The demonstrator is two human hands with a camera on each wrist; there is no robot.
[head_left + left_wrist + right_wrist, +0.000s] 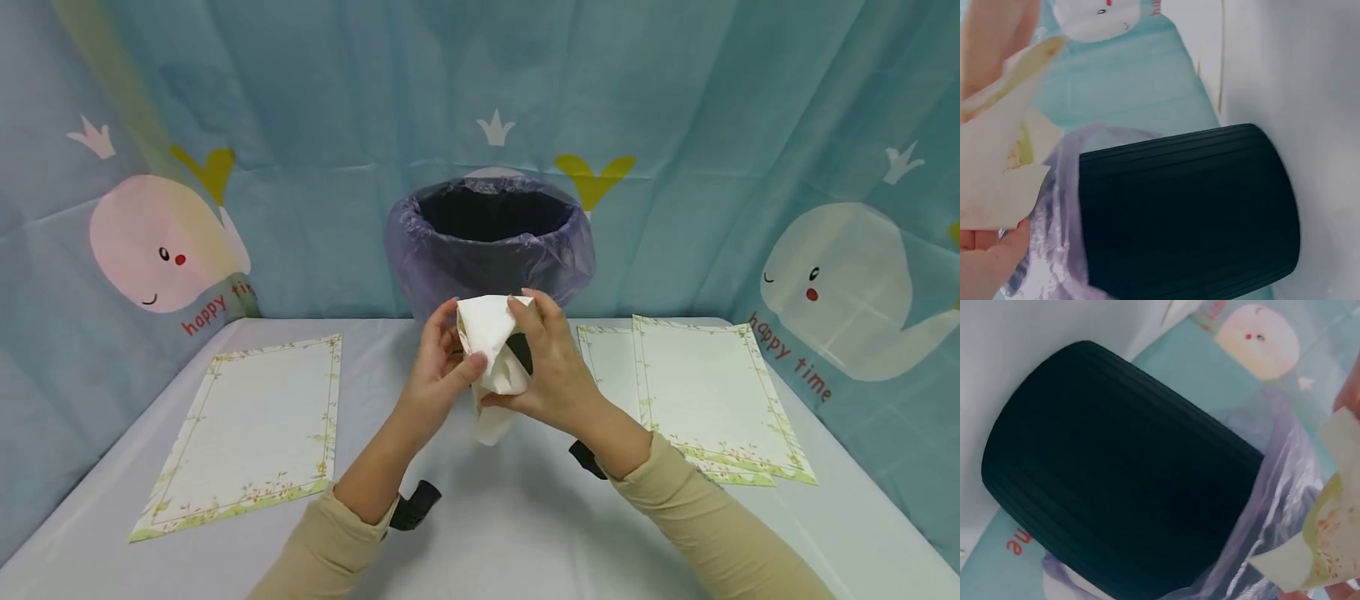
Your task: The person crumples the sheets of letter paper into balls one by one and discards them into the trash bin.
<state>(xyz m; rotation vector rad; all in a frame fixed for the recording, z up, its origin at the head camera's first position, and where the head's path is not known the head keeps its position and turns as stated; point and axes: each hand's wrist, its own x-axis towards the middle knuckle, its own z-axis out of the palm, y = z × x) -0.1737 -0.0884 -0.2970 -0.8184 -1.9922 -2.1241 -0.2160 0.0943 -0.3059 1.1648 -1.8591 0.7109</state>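
Both hands hold a folded, crumpled sheet of white paper (491,325) in front of the bin. The left hand (438,375) pinches its left side between thumb and fingers. On its right side the right hand (558,371) grips it, fingers above and thumb below. In the left wrist view the paper (997,169) shows part of a green and orange print, with fingers (997,259) at its lower edge. In the right wrist view the paper (1341,531) is at the right edge, its printed border showing.
A dark bin (1191,212) with a purple bag (431,258) over its rim stands behind the hands. One bordered sheet (255,425) lies at the left of the white table (480,533); two overlapping sheets (712,392) lie at the right. A patterned blue curtain (322,125) hangs around.
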